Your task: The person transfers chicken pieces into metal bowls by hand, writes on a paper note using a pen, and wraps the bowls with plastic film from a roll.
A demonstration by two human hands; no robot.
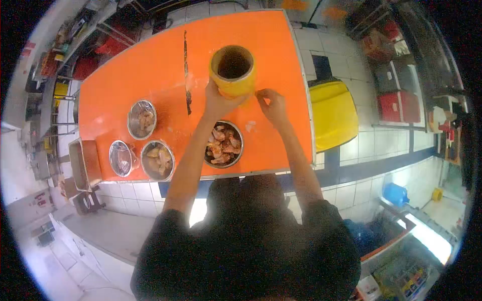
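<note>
A round yellow tub (235, 85) with a dark inside stands on the orange tabletop (145, 75), its mouth facing me. My left hand (221, 103) is closed around its near left side. Just off the tub's right side is my right hand (273, 106), its fingers curled into a pinch; whatever lies between the fingertips is too small to make out. Between my forearms sits a metal bowl (242, 144) of reddish-brown meat pieces (220, 149), partly covered by my left forearm.
Left on the table are two metal bowls with pale pieces, one farther (129, 125) and one nearer (144, 168), beside a shiny bowl (120, 155). A rectangular metal pan (92, 163) stands at the left corner. A yellow chair (334, 115) touches the right edge. Shelves with bins (399, 105) stand farther right.
</note>
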